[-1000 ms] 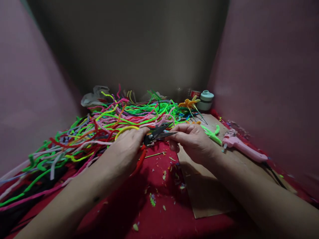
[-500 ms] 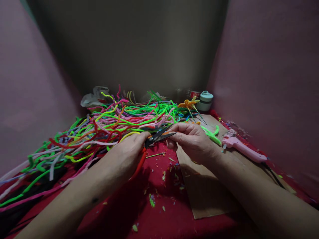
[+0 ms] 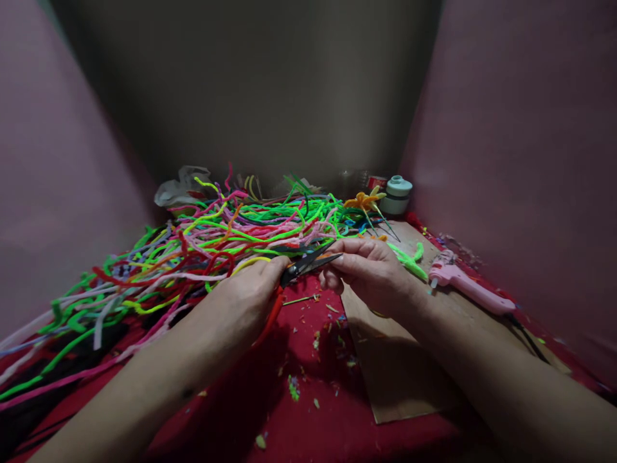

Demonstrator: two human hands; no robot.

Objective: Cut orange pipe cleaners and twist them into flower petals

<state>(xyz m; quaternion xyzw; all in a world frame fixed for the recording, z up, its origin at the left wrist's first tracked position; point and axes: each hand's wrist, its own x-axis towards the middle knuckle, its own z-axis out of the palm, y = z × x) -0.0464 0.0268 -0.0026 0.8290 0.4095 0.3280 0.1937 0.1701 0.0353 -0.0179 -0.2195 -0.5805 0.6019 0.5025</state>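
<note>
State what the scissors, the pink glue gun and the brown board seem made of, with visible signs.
Scissors: probably metal blades, dark and faintly shiny; the red handle looks like smooth plastic.
Pink glue gun: likely moulded plastic, smooth and evenly coloured.
Brown board: perhaps cardboard, thin, flat and matt; wood remains possible.

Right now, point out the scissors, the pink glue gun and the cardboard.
Scissors (image 3: pixel 303 263), head view: a black blade near the pivot.
Pink glue gun (image 3: pixel 470 291), head view: middle of the body.
Cardboard (image 3: pixel 400 373), head view: bare near part.
</note>
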